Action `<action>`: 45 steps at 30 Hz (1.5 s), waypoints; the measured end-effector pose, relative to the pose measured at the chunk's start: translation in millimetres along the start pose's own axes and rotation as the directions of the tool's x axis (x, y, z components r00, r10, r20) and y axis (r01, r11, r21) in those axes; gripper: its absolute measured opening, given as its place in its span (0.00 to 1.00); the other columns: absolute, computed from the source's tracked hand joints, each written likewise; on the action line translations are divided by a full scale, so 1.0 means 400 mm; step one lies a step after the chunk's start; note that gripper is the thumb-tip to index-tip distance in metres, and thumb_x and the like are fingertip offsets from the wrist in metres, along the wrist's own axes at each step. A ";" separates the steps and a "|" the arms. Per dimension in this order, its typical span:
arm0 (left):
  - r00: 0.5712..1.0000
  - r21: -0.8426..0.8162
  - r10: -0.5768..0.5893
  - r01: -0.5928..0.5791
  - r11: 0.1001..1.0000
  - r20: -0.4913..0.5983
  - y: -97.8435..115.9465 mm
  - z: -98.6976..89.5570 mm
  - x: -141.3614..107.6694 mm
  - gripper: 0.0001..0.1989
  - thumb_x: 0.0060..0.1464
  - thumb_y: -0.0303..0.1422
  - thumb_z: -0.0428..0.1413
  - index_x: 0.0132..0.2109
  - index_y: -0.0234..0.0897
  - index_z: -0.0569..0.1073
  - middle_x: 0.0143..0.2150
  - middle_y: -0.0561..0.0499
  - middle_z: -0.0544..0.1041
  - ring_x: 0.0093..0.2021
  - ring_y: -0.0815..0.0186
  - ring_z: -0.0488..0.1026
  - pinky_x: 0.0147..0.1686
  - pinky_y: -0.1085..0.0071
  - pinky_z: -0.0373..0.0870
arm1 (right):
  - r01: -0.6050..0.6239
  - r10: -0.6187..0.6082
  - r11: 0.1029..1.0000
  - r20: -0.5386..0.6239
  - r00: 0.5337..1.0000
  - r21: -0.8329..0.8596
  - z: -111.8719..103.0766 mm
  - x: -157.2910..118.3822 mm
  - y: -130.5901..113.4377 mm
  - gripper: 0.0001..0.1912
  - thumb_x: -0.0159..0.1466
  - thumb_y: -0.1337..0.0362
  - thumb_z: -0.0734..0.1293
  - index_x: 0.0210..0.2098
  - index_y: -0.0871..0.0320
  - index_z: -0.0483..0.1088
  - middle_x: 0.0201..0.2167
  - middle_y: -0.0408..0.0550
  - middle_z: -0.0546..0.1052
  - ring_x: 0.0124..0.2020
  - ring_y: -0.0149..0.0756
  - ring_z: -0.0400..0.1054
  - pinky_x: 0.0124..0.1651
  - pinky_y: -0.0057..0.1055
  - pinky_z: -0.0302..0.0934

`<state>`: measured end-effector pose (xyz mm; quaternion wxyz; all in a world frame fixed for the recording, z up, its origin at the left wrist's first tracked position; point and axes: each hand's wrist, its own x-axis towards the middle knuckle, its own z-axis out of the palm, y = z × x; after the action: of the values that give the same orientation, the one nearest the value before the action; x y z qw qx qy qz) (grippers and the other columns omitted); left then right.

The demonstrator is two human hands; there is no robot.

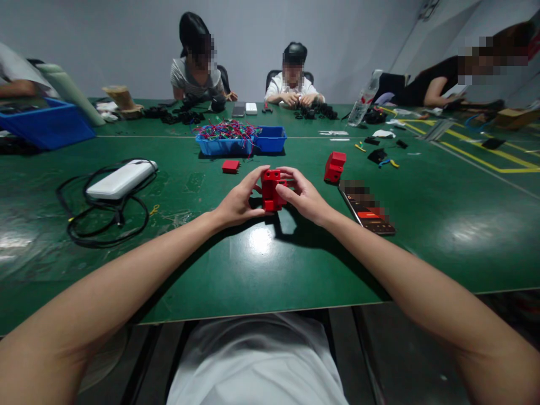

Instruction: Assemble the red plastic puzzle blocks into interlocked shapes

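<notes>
Between my two hands, just above the green table [219, 281], is a red block-shaped part [270, 194] with round holes in its top and recesses in its front. My left hand [240, 199] grips its left side, thumb low and fingers at the top. From the right, my right hand [301, 194] holds the same part, with the thumb across its front and the fingers behind. Beyond my left hand a small flat red piece [230, 166] lies on the table. Another red block [335, 167] stands to the right of my right hand.
A phone [367, 208] lies by my right forearm. At left, a white power bank [122, 180] rests among black cable loops. Ahead stand a blue bin of coloured wires [225, 147] and a second blue bin [270, 140]. Several people sit around the table; a bottle [365, 101] stands tilted.
</notes>
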<state>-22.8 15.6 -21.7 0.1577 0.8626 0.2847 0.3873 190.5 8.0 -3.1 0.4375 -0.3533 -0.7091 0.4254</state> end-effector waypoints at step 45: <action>0.999 -0.031 0.009 -0.008 0.999 0.031 0.000 -0.001 0.000 0.49 0.50 0.38 0.65 0.72 0.47 0.47 0.71 0.39 0.57 0.61 0.52 0.70 0.49 0.63 0.76 | -0.069 0.036 0.994 0.328 0.944 0.090 -0.019 -0.003 0.002 0.61 0.50 0.58 0.79 0.71 0.51 0.39 0.60 0.58 0.68 0.62 0.53 0.65 0.62 0.53 0.63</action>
<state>-23.2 15.6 -21.5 0.1738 0.8671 0.2726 0.3789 197.9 9.7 -2.3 0.3198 -0.2745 -0.7398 0.5245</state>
